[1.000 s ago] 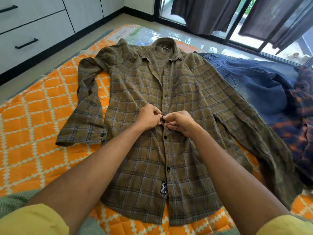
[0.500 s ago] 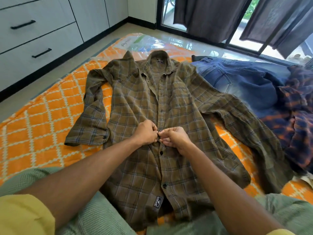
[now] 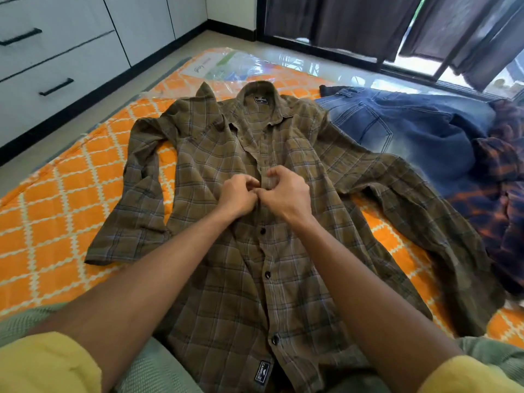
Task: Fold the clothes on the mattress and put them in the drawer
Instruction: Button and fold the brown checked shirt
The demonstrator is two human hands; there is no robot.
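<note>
— Two drawers (image 3: 56,72) with black bar handles sit shut in the white cabinet on my left; what is inside them I cannot tell; tiled floor (image 3: 93,120) runs between that cabinet and the mattress (image 3: 56,211), which is orange with a white lattice print and has clear plastic wrap over its far end; dark curtains (image 3: 354,21) hang at the glass door beyond.

— And the clothes?

— One olive plaid shirt (image 3: 226,293) lies flat, front up, on the mattress right before me; its long axis runs away from me, collar at the far end with the label showing, hem toward my knees; the sleeve on my left bends down along the body, the sleeve on my right stretches out and down toward the mattress edge. Blue jeans (image 3: 411,129) lie just beyond that sleeve, and a dark orange-and-navy plaid garment (image 3: 504,199) is heaped at the far right.

— Your hands?

— Both are at the placket, mid-chest, touching each other; my left hand (image 3: 236,195) has its fingers curled, pinching the shirt's edge; my right hand (image 3: 286,194) pinches the opposite edge with thumb and bent fingers; three black buttons below them are fastened.
</note>
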